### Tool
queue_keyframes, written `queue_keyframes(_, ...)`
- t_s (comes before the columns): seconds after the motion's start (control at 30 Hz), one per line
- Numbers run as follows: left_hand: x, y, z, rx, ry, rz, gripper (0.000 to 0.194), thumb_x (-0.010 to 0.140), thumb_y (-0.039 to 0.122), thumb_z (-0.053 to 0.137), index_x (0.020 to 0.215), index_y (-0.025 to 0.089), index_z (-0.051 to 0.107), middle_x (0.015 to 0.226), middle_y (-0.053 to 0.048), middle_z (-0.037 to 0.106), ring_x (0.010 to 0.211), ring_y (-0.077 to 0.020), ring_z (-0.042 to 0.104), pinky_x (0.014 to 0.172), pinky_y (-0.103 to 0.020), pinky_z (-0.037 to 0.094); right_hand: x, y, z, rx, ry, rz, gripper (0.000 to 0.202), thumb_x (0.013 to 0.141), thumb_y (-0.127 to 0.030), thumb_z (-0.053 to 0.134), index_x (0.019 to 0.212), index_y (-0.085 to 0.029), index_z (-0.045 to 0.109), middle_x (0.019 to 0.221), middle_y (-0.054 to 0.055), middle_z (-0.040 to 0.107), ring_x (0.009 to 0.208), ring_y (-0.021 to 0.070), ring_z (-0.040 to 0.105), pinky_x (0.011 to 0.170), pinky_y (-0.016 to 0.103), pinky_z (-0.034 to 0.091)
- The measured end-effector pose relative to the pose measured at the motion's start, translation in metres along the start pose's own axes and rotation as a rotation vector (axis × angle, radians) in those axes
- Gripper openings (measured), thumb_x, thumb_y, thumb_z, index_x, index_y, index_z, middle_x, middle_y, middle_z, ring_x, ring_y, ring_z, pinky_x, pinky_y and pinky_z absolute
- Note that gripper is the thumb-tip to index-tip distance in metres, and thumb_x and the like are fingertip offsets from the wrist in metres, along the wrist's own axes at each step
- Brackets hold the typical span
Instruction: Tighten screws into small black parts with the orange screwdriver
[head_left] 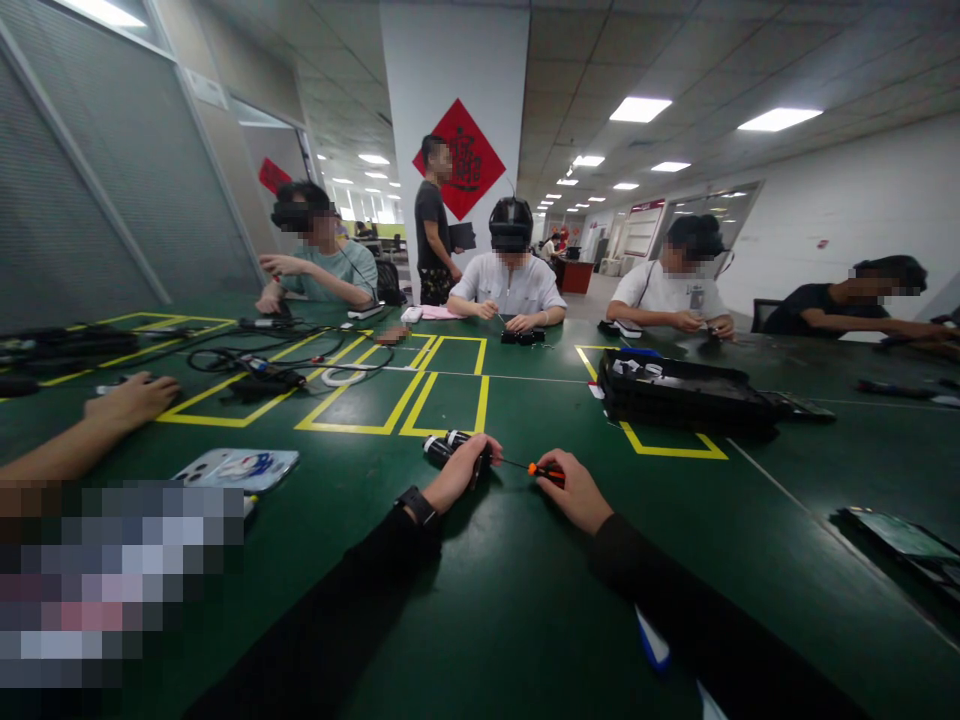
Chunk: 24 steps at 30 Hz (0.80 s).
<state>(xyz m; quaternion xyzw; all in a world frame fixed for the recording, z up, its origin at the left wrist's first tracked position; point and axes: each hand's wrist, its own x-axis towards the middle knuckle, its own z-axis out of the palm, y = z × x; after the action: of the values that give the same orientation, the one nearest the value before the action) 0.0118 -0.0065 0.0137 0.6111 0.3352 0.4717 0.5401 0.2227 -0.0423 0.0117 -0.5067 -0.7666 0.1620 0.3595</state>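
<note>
My left hand (466, 468) is wrapped round a dark device with black cylindrical parts (442, 446) that stick out at its left side. A dark watch is on that wrist. My right hand (574, 490) grips the orange and black handle of a screwdriver (546, 472). Its thin shaft points left and reaches the device at my left fingers. Whether the tip sits in a screw is too small to tell. Both hands are low over the green table (517, 620).
A black tray (690, 398) with small parts stands at the right. Cables (255, 372) and yellow tape rectangles lie at the left. A phone (238, 468) is near a person's hand (135, 400). Several people sit across the table. A blue and white object (652, 640) lies by my right sleeve.
</note>
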Motion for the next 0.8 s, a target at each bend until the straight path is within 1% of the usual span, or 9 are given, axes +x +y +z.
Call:
queue_keyframes(0.17, 0.0000, 0.0001, 0.0003, -0.010, -0.006, -0.001, 0.041, 0.084, 0.044, 0.029, 0.083, 0.014, 0.057, 0.079, -0.005, 0.060, 0.077, -0.0157, 0.055, 0.078, -0.029, 0.041, 0.0008, -0.0016, -0.0001, -0.023, -0.013, 0.019, 0.018, 0.078, -0.024, 0.048, 0.091, -0.017, 0.057, 0.088, 0.005, 0.056, 0.086, 0.0167, 0.049, 0.078, 0.031, 0.039)
queue_keyframes(0.33, -0.0006, 0.0011, 0.0003, -0.004, -0.016, 0.022, 0.041, 0.084, 0.044, 0.029, 0.083, 0.014, 0.057, 0.077, -0.004, 0.060, 0.076, -0.0153, 0.055, 0.076, -0.029, 0.041, 0.0015, -0.0028, -0.0007, -0.033, -0.025, -0.017, 0.023, 0.084, -0.022, 0.038, 0.084, -0.017, 0.060, 0.084, 0.005, 0.057, 0.085, 0.0163, 0.049, 0.080, 0.031, 0.037)
queue_keyframes(0.4, -0.0009, 0.0014, 0.0002, -0.004, -0.022, 0.023, 0.040, 0.084, 0.044, 0.029, 0.083, 0.014, 0.057, 0.077, -0.004, 0.059, 0.075, -0.0150, 0.055, 0.076, -0.028, 0.041, 0.0014, -0.0029, -0.0005, -0.033, -0.025, -0.026, 0.021, 0.083, -0.022, 0.039, 0.083, -0.017, 0.060, 0.083, 0.005, 0.057, 0.085, 0.0163, 0.049, 0.079, 0.031, 0.037)
queue_keyframes(0.57, -0.0009, 0.0005, 0.0000, -0.002, -0.023, 0.013, 0.040, 0.084, 0.043, 0.029, 0.084, 0.014, 0.057, 0.077, -0.004, 0.060, 0.076, -0.0151, 0.055, 0.076, -0.029, 0.041, -0.0006, -0.0024, 0.0021, 0.000, 0.012, -0.002, 0.012, 0.076, -0.020, 0.049, 0.086, -0.018, 0.055, 0.086, 0.004, 0.056, 0.081, 0.0155, 0.051, 0.075, 0.030, 0.040)
queue_keyframes(0.67, -0.0009, 0.0003, 0.0003, 0.005, -0.010, -0.002, 0.041, 0.084, 0.044, 0.029, 0.084, 0.014, 0.057, 0.078, -0.005, 0.060, 0.076, -0.0154, 0.056, 0.077, -0.029, 0.042, -0.0014, -0.0019, 0.0033, 0.034, 0.008, -0.007, 0.012, 0.074, -0.020, 0.051, 0.086, -0.018, 0.052, 0.083, 0.002, 0.056, 0.077, 0.0143, 0.052, 0.073, 0.029, 0.041)
queue_keyframes(0.8, -0.0006, 0.0001, 0.0003, -0.008, 0.001, -0.007, 0.041, 0.084, 0.044, 0.029, 0.083, 0.014, 0.057, 0.078, -0.004, 0.060, 0.076, -0.0151, 0.056, 0.076, -0.029, 0.042, 0.0001, -0.0008, 0.0029, 0.064, 0.002, 0.009, 0.018, 0.076, -0.022, 0.051, 0.094, -0.018, 0.053, 0.090, 0.004, 0.056, 0.083, 0.0146, 0.052, 0.077, 0.029, 0.041)
